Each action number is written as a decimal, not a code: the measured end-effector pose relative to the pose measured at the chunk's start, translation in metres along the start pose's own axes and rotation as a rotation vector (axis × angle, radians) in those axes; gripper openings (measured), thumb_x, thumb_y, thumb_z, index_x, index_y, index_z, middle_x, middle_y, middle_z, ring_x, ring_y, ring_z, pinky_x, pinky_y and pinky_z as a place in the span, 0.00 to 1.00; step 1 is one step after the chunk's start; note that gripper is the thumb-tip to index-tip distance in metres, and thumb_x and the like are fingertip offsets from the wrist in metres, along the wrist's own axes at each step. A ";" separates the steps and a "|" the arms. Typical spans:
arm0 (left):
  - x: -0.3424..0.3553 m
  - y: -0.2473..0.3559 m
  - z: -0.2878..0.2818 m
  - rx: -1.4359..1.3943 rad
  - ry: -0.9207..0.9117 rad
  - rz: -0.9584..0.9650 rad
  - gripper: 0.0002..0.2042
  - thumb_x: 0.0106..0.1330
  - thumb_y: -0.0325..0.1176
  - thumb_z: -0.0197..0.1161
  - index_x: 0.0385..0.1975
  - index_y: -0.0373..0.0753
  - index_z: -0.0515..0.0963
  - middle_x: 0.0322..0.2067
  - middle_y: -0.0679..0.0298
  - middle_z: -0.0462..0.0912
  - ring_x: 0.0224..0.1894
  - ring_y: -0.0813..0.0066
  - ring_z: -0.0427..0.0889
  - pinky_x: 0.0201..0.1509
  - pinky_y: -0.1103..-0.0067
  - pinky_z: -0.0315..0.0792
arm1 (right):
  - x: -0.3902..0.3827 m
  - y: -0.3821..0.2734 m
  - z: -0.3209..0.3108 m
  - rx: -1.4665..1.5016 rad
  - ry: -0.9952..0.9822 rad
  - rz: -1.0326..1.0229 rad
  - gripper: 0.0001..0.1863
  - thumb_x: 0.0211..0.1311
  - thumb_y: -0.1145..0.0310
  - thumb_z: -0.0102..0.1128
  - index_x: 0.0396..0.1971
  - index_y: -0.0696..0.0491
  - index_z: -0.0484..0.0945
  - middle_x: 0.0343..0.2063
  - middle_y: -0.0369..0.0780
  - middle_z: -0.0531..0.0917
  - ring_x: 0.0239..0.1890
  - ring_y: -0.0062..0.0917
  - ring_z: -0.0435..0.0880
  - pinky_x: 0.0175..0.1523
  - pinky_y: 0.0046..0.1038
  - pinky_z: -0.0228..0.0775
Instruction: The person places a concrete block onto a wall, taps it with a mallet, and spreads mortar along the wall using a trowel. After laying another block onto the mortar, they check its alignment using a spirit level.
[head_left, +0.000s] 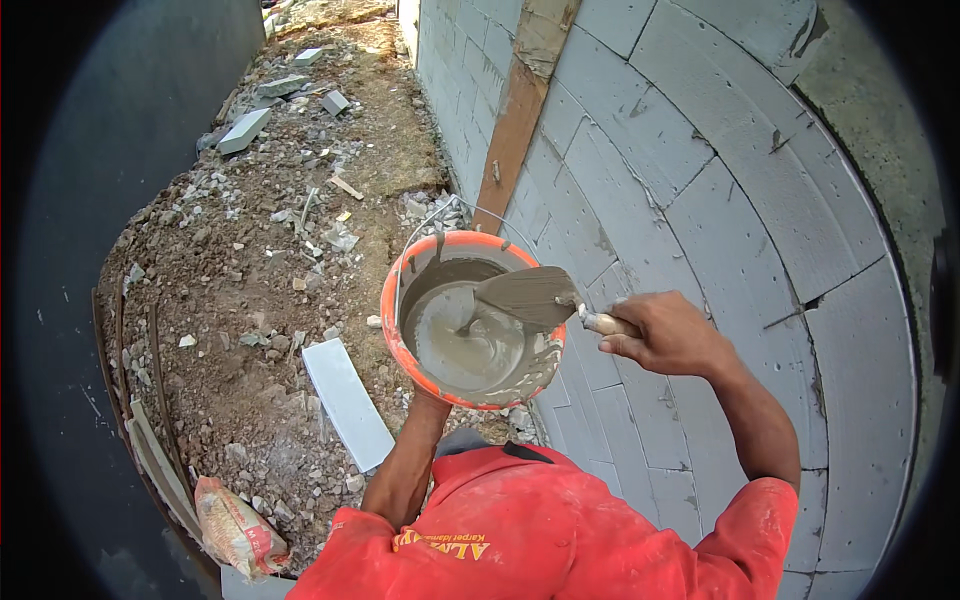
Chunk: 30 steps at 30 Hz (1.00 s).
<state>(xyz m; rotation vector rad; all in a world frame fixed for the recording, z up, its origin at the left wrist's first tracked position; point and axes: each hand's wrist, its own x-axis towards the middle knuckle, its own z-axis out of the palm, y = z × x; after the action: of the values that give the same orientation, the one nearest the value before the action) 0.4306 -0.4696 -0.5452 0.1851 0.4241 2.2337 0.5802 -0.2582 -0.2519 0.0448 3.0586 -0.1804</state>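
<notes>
An orange-rimmed bucket (391,335) with wet grey mortar (450,345) in it is held up in front of me. My left hand (430,401) reaches under its near left side and supports it; the fingers are hidden behind the bucket. In my right hand (668,333) is the handle of a trowel (530,293), with fingers wrapped round it. The mortar-coated blade lies over the bucket's right rim, and its tip hangs above the mortar, with some running down from it. A thin wire handle (410,240) rises at the bucket's far side.
A grey block wall (690,240) stands close on my right, with a wooden board (510,150) against it. Rubble covers the ground (220,310). A pale block (347,400) lies left of the bucket, a torn sack (238,527) lower left, and a dark wall (150,120) along the left.
</notes>
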 end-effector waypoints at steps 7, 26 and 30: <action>0.024 0.023 0.075 0.135 -0.163 0.048 0.42 0.64 0.57 0.63 0.74 0.51 0.52 0.70 0.62 0.61 0.71 0.65 0.63 0.72 0.61 0.67 | -0.019 0.035 0.057 1.720 -0.347 0.489 0.26 0.77 0.50 0.47 0.52 0.61 0.76 0.24 0.38 0.80 0.13 0.16 0.75 0.13 0.17 0.65; 0.007 0.016 0.143 0.525 -0.269 0.344 0.39 0.68 0.58 0.57 0.75 0.53 0.50 0.72 0.61 0.58 0.71 0.61 0.64 0.74 0.57 0.64 | 0.104 0.133 -0.217 1.545 1.684 0.037 0.21 0.78 0.55 0.44 0.37 0.62 0.72 0.26 0.42 0.78 0.20 0.25 0.80 0.21 0.29 0.76; -0.001 0.017 0.120 0.734 -0.242 0.454 0.39 0.68 0.59 0.56 0.75 0.53 0.50 0.72 0.61 0.57 0.71 0.60 0.64 0.75 0.56 0.63 | 0.128 0.104 -0.177 1.477 1.489 0.131 0.24 0.77 0.54 0.46 0.42 0.66 0.69 0.28 0.44 0.77 0.17 0.28 0.79 0.21 0.30 0.77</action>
<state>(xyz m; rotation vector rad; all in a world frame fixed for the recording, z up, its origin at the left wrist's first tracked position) 0.4512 -0.4519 -0.4271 1.0081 1.1424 2.3390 0.4433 -0.1307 -0.0993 0.6703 2.6711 -3.4676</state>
